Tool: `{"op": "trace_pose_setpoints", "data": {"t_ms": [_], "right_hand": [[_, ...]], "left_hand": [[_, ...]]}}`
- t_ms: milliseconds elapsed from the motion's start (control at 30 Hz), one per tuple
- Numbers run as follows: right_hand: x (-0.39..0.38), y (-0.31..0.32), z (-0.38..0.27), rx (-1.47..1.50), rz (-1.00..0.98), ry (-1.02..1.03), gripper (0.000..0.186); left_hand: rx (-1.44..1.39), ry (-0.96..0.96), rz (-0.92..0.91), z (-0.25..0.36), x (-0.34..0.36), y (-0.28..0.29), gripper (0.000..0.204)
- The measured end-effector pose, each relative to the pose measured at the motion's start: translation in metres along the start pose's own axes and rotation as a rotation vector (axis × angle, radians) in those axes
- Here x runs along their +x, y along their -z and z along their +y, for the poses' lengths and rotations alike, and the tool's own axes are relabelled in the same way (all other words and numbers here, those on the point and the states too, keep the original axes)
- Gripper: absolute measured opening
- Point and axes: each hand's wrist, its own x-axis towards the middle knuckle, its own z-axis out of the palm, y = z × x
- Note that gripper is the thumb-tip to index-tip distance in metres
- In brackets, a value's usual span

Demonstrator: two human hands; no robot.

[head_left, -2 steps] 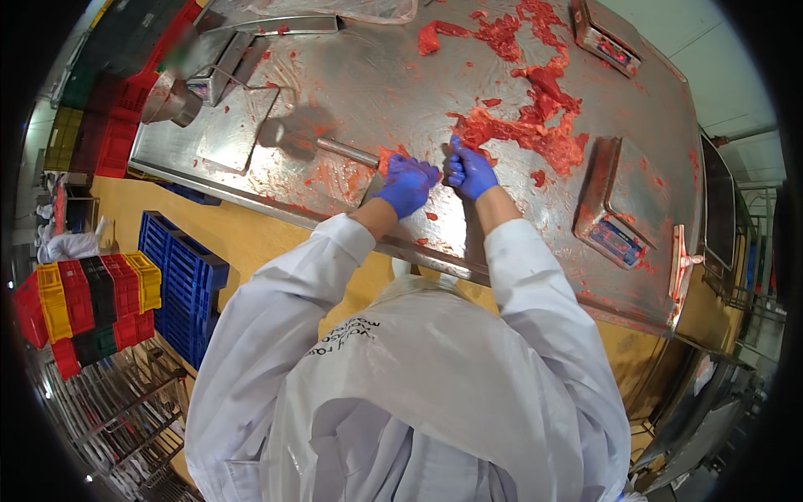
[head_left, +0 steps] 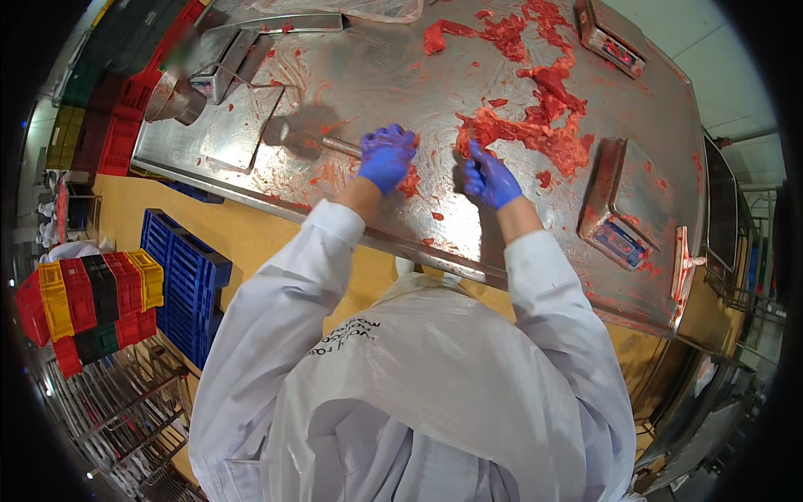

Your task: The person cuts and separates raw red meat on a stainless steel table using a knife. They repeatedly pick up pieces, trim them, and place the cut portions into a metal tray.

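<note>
On the steel table (head_left: 360, 92), my left hand (head_left: 387, 157) in a blue glove has its fingers curled over a red scrap of meat (head_left: 409, 181), which shows at the hand's edge. Beside that hand lies a round metal bar (head_left: 339, 147), its near end hidden behind my fingers. My right hand (head_left: 493, 178), also gloved in blue, is closed with the thumb stretched along the top; what it grips is blurred and hidden. Just beyond it spreads a long heap of raw red meat (head_left: 535, 138).
Scales stand at the right (head_left: 623, 205), far right (head_left: 611, 42) and far left (head_left: 222, 71). A metal pot (head_left: 176, 100) is near the left edge. On the floor are a blue pallet (head_left: 180, 284) and stacked crates (head_left: 92, 301). A scraper-like tool (head_left: 682, 263) lies at the right edge.
My hands have moved apart: the left went left and slightly away from me, the right went right and a little nearer. A meat scrap now shows to the right of my left hand.
</note>
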Motion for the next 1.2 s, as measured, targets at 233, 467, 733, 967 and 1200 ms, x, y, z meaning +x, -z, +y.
{"op": "trace_pose_setpoints", "data": {"t_ms": [233, 467, 733, 967, 1200], "right_hand": [[-0.044, 0.044, 0.014, 0.118, -0.016, 0.012, 0.053], [-0.090, 0.071, 0.027, -0.103, -0.003, 0.152, 0.047], [-0.128, 0.085, 0.052, -0.168, 0.013, 0.165, 0.046], [-0.110, 0.071, 0.050, -0.342, -0.057, 0.201, 0.054], [-0.048, 0.102, 0.048, 0.037, 0.009, 0.111, 0.043]], "left_hand": [[-0.280, -0.351, -0.222, -0.035, 0.012, -0.074, 0.033], [-0.622, -0.151, -0.161, -0.111, 0.178, 0.092, 0.053], [-0.115, 0.092, 0.186, -0.120, 0.283, 0.104, 0.090], [-0.453, -0.332, -0.174, 0.057, 0.107, -0.066, 0.031], [-0.686, -0.034, -0.370, 0.016, 0.073, -0.049, 0.032]]}}
